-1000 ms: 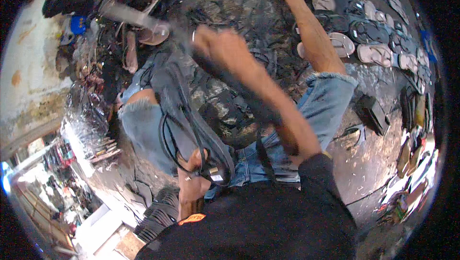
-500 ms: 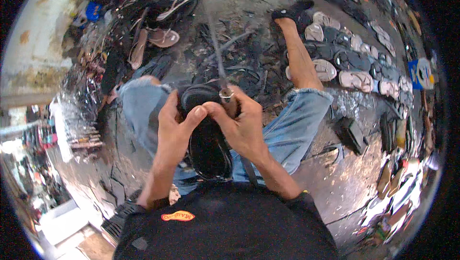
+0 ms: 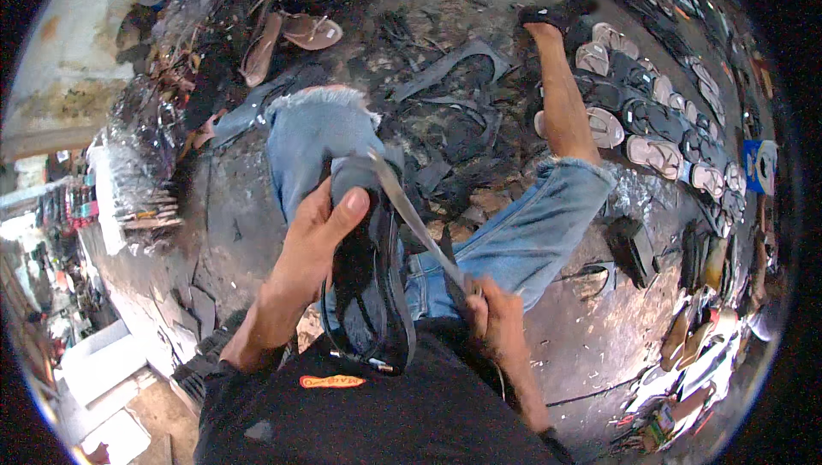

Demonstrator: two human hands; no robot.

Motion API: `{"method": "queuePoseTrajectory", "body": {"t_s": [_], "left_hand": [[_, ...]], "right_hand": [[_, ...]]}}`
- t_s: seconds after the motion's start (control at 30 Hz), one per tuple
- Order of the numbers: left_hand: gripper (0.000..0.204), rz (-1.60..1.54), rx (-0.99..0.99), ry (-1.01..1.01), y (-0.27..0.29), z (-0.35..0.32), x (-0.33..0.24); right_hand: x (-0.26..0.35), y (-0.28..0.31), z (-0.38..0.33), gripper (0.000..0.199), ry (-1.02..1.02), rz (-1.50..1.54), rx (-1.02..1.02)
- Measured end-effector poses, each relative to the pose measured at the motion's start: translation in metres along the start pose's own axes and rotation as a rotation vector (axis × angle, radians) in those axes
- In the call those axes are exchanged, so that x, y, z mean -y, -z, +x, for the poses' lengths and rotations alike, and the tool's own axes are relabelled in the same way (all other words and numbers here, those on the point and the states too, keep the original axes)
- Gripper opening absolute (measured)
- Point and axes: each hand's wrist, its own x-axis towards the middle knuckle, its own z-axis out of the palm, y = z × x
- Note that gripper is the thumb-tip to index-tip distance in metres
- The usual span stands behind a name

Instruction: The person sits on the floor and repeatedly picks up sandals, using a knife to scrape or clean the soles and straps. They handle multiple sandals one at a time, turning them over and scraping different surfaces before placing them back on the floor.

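We hold a black sandal (image 3: 370, 285) on our lap, over our blue jeans (image 3: 522, 234). Our left hand (image 3: 312, 238) grips its side, thumb on top. Our right hand (image 3: 495, 324) is closed around the handle of a long flat blade (image 3: 411, 212) that lies across the sandal. Rows of sandals (image 3: 659, 131) lie on the floor (image 3: 462, 2) nearby.

The black sandal (image 3: 370, 294) looks like matt rubber, with a greyish worn sole. The blade (image 3: 411, 212) is dull grey metal, smooth. The jeans (image 3: 514, 238) are faded blue cloth, frayed at the hems. The floor (image 3: 591, 345) is rough, stained concrete.
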Motion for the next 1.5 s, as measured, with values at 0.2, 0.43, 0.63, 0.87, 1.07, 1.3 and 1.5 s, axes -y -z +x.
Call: {"method": "queuePoseTrajectory", "body": {"t_s": [0.2,0.43,0.63,0.87,1.07,1.3,1.5], "left_hand": [[0.053,0.175,0.004,0.005,0.003,0.007,-0.011],[0.045,0.258,-0.020,0.038,0.005,0.021,-0.017],[0.048,0.303,0.005,0.099,0.006,0.018,-0.017],[0.043,0.314,-0.186,-0.379,0.017,0.035,-0.046],[0.024,-0.596,-0.102,-0.273,-0.030,0.048,-0.011],[0.023,-0.775,-0.049,-0.110,-0.054,0.032,-0.005],[0.019,-0.685,0.026,-0.109,-0.042,0.027,0.018]], "right_hand": [[0.037,0.058,0.110,0.040,0.171,-0.170,0.209],[0.077,0.080,0.168,0.047,0.211,-0.254,0.405],[0.108,0.088,0.206,0.052,0.213,-0.254,0.644],[0.026,0.056,0.221,0.039,0.300,0.434,-0.043],[0.020,0.045,0.118,0.035,0.167,0.458,-0.427],[-0.004,-0.009,-0.007,0.045,0.032,0.203,-0.183],[-0.016,0.005,0.025,0.043,0.085,-0.020,-0.238]]}}
